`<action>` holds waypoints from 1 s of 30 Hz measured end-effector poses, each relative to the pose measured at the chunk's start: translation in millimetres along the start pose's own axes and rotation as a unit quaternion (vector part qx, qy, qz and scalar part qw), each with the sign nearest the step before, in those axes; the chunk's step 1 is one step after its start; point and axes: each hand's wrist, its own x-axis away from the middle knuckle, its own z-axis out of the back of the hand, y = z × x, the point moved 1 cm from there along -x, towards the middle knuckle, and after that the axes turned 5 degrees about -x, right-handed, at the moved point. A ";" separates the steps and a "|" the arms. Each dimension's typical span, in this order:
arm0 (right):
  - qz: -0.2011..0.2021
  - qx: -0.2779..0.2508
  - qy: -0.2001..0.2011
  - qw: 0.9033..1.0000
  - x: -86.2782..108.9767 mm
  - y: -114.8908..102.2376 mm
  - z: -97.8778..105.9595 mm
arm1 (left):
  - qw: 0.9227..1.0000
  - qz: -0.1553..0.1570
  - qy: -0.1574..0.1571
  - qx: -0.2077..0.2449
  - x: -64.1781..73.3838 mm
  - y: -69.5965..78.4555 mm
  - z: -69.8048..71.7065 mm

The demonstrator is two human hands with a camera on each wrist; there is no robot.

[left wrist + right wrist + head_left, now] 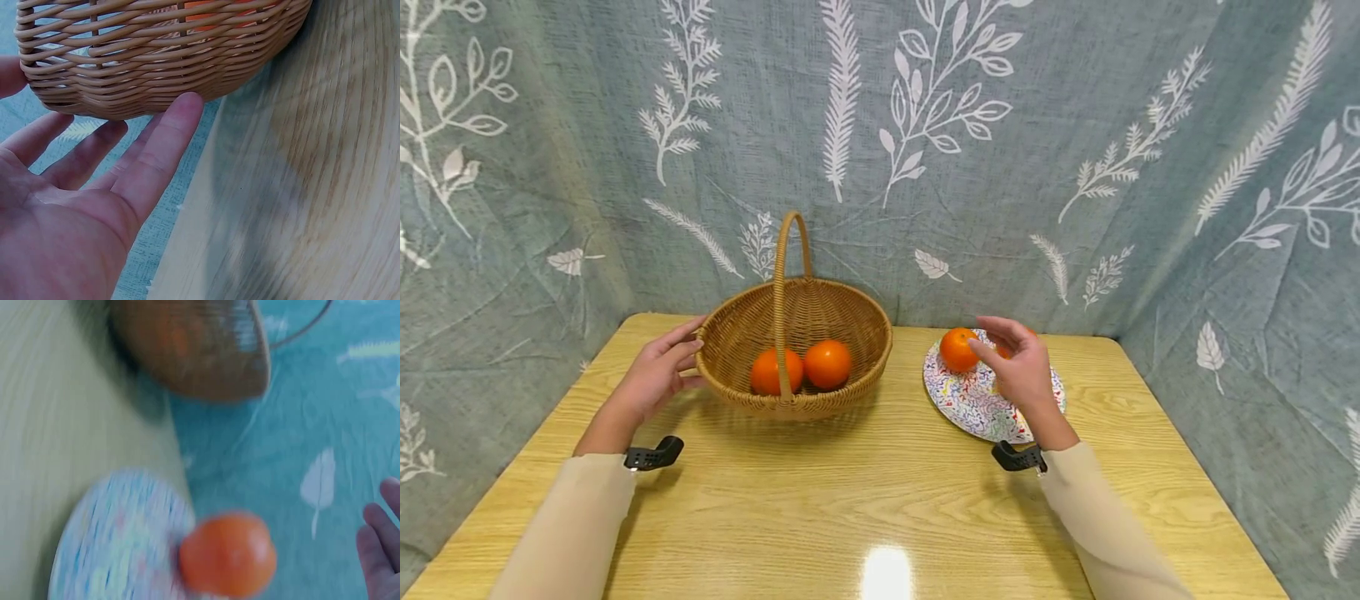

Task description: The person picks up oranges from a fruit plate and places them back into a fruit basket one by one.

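A wicker basket (850, 302) with a tall handle holds two oranges (828, 364). My left hand (658, 371) is at its left side, fingertips touching the rim and wall. In the left wrist view, extended fingers (159, 147) lie against the basket's woven side (144, 81). My right hand (1018, 367) hovers over a patterned plate (970, 408), thumb and fingers spread apart, nothing gripped. Just left of its thumb an orange (958, 350) sits on the plate; more orange fruit behind the hand is mostly hidden. The right wrist view is blurred, with an orange (228, 555) apart from the fingers (378, 540).
Everything stands on a wooden table (790, 508). A blue-grey curtain (865, 167) with white leaf prints hangs close behind the table and along both sides. Dark bands with small devices (655, 454) are on both wrists.
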 end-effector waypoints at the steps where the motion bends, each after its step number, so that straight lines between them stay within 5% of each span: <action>1: -0.002 0.008 0.013 1.000 3.4 2.7 8.2 | 1.000 0.002 0.002 -0.002 1.0 0.3 0.4; 9: -0.037 0.065 0.115 0.991 22.3 28.5 59.4 | 1.000 0.004 0.006 -0.013 2.9 1.9 0.6; 17: -0.171 0.123 0.046 0.976 38.2 45.6 78.1 | 1.000 0.003 0.002 -0.012 1.0 1.7 -1.3; 30: -0.207 0.134 0.017 0.969 39.4 59.7 71.1 | 1.000 0.008 0.002 -0.018 1.2 2.7 -0.9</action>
